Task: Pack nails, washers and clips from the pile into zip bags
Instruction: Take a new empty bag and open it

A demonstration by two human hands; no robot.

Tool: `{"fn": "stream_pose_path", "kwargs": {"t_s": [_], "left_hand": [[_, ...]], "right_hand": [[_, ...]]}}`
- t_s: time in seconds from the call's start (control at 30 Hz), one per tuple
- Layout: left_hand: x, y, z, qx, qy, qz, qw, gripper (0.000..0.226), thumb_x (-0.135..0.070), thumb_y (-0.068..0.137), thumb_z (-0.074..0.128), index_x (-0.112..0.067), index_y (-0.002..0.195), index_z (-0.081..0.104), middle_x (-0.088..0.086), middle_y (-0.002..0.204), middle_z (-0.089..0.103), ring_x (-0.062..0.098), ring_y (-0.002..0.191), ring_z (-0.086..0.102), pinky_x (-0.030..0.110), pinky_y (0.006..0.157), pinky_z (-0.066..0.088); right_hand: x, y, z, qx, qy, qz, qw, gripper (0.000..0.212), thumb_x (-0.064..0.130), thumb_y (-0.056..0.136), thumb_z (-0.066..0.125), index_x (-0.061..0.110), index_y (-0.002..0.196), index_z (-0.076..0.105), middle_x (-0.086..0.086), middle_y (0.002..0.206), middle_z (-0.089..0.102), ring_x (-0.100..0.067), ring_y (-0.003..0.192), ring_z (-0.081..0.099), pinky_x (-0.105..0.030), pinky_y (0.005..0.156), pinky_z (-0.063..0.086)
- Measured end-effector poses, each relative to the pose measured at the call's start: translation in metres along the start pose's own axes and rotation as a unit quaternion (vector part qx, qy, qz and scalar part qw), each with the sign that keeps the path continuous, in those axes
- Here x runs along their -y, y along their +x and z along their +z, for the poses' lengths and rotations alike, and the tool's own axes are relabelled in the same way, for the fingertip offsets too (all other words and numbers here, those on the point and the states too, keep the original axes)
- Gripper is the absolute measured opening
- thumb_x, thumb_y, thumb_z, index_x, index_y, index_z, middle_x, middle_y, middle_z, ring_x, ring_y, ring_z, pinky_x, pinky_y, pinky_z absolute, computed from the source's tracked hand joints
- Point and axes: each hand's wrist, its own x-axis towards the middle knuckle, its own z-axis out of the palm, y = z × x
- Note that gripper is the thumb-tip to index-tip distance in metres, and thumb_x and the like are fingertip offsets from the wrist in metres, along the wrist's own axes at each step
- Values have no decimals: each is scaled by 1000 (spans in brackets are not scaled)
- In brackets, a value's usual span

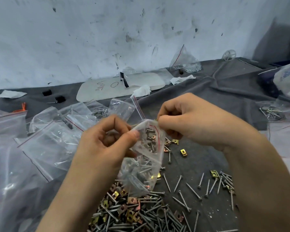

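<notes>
My left hand [107, 143] and right hand [191, 121] each pinch the mouth of the zip bag [155, 148], which hangs dead centre above the pile [134, 213] at six o'clock. The film is thin, slick and limp; nails [138, 173] weigh its bottom. I'd hold the seal strip, seemingly unclosed.

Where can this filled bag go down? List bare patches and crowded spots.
Bare grey cloth lies beyond the right hand, between the white pad and the bagged nails. A smaller patch sits beside the lone gold clip. Crowded: the pile below the held bag, empty zip bags at left.
</notes>
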Motion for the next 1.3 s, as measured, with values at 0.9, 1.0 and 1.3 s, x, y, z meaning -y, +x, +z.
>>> {"fn": "stream_pose_path", "kwargs": {"t_s": [0.9,1.0,1.3], "left_hand": [[1,2,-7,28,228,168,959,21,-49,81,54,-33,87,66,-19,82,70,5,75,69,16,66,54],[4,3,-8,47,239,161,956,10,-37,81,61,-38,91,63,-21,83,70,3,79,69,15,70,53],[7,2,-1,120,305,167,930,18,-37,70,40,-28,64,54,-12,86,60,8,84,59,14,70,39]], "right_hand": [[-97,48,45,35,-254,237,937,19,17,85,64,6,101,61,-15,107,62,-28,90,61,-33,69,49],[-95,45,32,15,-217,237,947,14,19,81,68,6,83,62,-11,86,64,-25,76,61,-31,62,51],[-24,5,-22,-92,115,-71,986,15,5,82,69,18,75,71,3,58,65,-8,57,58,-22,59,49]]}}
